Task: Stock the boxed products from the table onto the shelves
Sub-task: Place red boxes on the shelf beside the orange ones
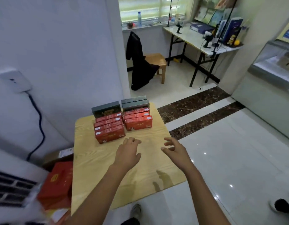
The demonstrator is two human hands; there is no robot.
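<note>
On the far half of a small wooden table (95, 168) stand two rows of boxed products. The left row of red boxes (110, 133) has a dark green box (106, 109) behind it. Behind the right row of red boxes (138, 123), two dark green boxes (135, 103) stand. My left hand (128, 153) hovers over the table just in front of the left row, fingers spread, holding nothing. My right hand (175, 150) hovers to the right of it, fingers apart and empty. No shelves are in view.
A large red carton (56, 184) sits on the floor left of the table, next to a white appliance (12, 184). Beyond are a wooden chair (156, 62) with a black garment, a folding desk (197, 39) with books, and a glass counter (270, 70) at right.
</note>
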